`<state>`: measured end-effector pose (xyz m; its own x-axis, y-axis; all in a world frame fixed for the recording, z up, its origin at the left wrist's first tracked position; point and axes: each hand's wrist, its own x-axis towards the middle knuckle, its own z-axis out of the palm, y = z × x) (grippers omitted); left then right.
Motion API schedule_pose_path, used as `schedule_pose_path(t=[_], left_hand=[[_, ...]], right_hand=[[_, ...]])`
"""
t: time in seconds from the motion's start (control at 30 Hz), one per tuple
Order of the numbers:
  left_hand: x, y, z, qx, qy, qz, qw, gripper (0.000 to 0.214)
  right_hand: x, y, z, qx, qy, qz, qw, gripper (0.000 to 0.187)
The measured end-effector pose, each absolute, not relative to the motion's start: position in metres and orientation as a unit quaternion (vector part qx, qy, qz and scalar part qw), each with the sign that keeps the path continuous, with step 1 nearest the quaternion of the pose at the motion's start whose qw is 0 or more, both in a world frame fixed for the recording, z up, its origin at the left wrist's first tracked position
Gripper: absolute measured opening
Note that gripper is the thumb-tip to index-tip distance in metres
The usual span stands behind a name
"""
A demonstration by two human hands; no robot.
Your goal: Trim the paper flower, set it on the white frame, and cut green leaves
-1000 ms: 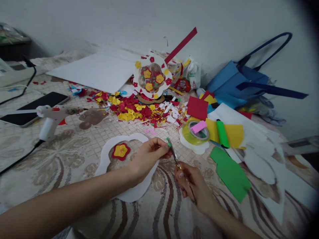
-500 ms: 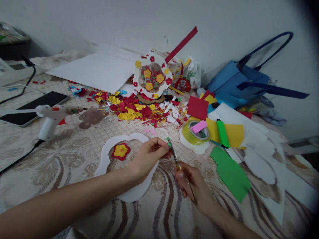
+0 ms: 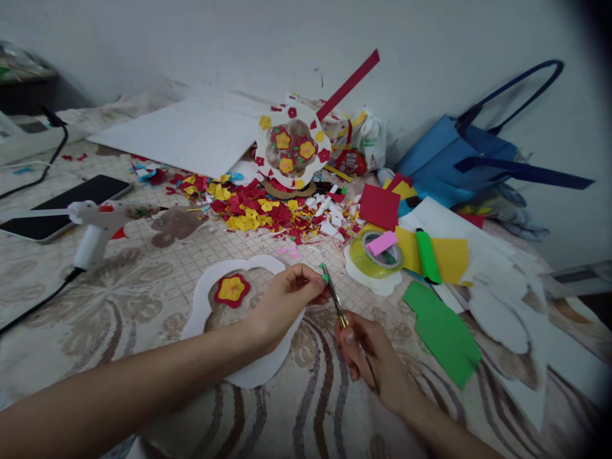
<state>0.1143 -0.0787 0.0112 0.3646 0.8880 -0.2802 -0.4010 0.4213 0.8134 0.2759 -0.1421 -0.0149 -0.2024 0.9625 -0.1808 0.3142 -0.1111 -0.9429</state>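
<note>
Between thumb and fingertips, my left hand [image 3: 301,290] pinches a small piece of green paper [image 3: 324,278]. My right hand [image 3: 366,350] is closed around the handles of a pair of scissors [image 3: 337,299], whose blades reach the green piece. Under my left hand and forearm lies a white scalloped paper frame [image 3: 203,287], partly covered by them. A red and yellow paper flower [image 3: 232,290] rests at the frame's upper left. To the right of my right hand is a larger green sheet [image 3: 444,335] with a notched edge.
A glue gun [image 3: 93,229] stands at left beside a phone [image 3: 95,197]. Paper scraps [image 3: 268,213] heap before a flower-decorated round piece [image 3: 292,143]. A tape roll [image 3: 375,255], a green highlighter-like object [image 3: 427,255], white sheets [image 3: 502,306] and a blue bag [image 3: 454,159] are at right.
Hardly anything differs. Both hands, the scissors and the green piece stay in nearly the same place.
</note>
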Motion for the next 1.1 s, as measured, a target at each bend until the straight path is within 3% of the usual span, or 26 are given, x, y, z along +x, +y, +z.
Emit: schedule_pose_path(t=[1.1], left_hand=[[0.1140, -0.0772, 0.0113, 0.336, 0.370, 0.420, 0.758, 0.012]], right_hand=[[0.2778, -0.1426, -0.0170, -0.544, -0.591, 0.504, 0.318, 0.048]])
